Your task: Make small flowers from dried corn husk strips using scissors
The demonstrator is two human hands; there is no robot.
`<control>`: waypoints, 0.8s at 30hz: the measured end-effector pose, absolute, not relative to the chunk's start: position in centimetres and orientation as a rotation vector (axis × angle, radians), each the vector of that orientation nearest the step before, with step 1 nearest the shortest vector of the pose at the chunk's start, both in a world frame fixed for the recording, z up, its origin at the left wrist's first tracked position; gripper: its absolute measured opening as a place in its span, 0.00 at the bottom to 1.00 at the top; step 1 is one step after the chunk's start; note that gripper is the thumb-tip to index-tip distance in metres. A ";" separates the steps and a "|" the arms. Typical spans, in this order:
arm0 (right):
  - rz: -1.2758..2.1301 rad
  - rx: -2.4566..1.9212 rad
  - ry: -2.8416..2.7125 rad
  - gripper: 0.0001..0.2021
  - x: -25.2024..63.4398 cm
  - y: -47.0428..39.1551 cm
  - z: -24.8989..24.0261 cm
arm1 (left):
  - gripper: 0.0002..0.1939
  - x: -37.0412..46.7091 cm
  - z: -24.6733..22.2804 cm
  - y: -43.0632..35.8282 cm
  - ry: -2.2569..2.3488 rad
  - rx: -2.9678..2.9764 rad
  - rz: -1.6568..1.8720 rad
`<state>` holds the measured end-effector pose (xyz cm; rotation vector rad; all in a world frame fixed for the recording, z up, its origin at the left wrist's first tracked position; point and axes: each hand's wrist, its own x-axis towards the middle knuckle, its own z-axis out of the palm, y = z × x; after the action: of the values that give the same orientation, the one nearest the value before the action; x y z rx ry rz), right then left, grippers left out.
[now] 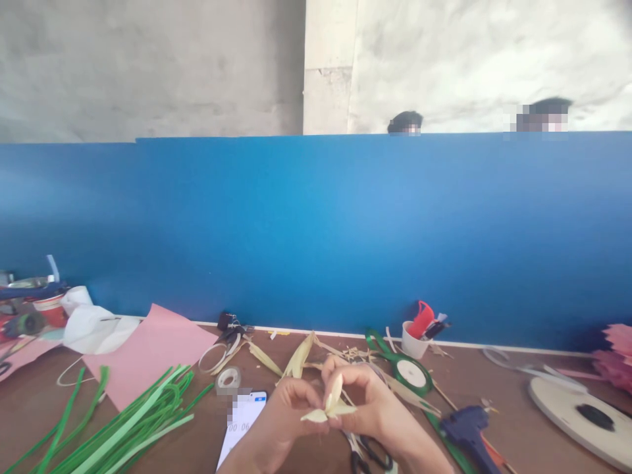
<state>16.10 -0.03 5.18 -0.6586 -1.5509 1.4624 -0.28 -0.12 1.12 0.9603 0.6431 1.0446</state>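
Observation:
A small pale-yellow flower shape [334, 392], its petals apparently cut from dried corn husk, is held up above the brown table. My left hand [289, 411] pinches its base from the left, thumb and fingers closed together. My right hand [365, 398] has its thumb and bent fingers closed on the same flower from the other side. One petal points up and two spread sideways. Black-handled scissors [368, 454] lie beneath my right wrist, partly hidden. Loose corn husks [299, 355] lie just beyond my hands. A phone [243, 421] rests beside my left forearm.
Green pipe cleaners [133, 421] and pink paper [162, 345] lie left. A tape roll [220, 380] sits near the phone. To the right are a green ribbon spool [411, 374], a white cup [412, 346] and a glue gun [467, 428]. A blue partition [316, 230] stands behind.

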 end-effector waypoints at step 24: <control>0.092 -1.235 -1.965 0.05 16.2 -1.9 6.6 | 0.08 -0.6 2.2 -0.2 1.189 2.418 1.746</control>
<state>16.20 -1.91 6.61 -1.2348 -1.9651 0.0923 -0.58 -0.24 2.15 2.4176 1.1888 1.7460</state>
